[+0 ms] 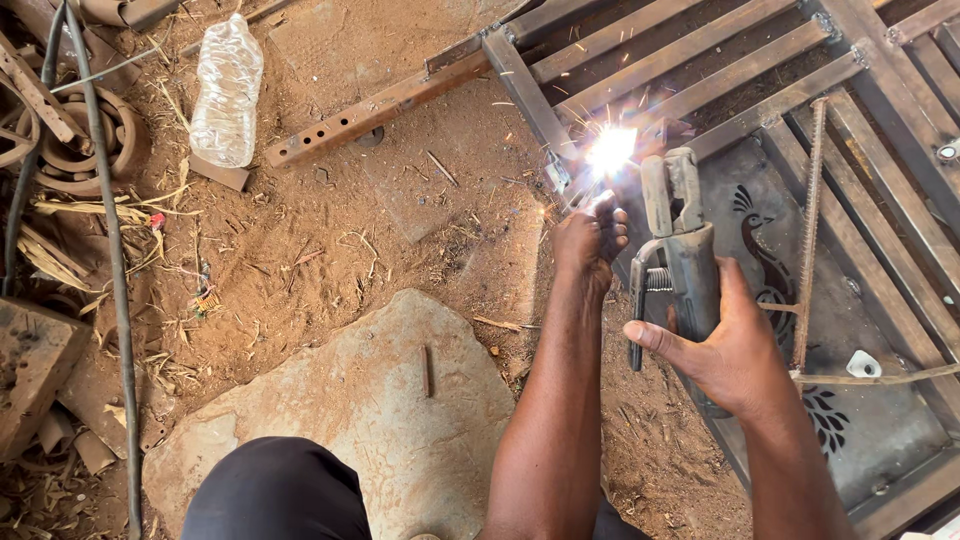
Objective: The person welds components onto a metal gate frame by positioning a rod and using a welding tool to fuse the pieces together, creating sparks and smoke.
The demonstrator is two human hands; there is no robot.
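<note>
Your right hand (735, 350) reaches forward from the lower right, forearm angled up and inward, its grip wrapped around the grey metal welding electrode holder with a spring clamp (678, 250); the thumb stretches out to the left across the lever. The holder points up toward a bright white welding arc (611, 150) that throws sparks over the grey steel gate frame of flat bars (640, 60) lying on the ground. Your left hand (592, 235) comes up along a nearly straight forearm from the bottom centre, its fingers curled into a narrow grip just below the arc; what they pinch is lost in the glare, so you cannot tell. The frame's sheet panel with a cut-out peacock (765, 270) sits just right of the holder. A clear plastic bottle (226, 90) lies well apart on the reddish dirt floor (330, 230), and a flat pale stone slab (380, 410) lies near your knee.
</note>
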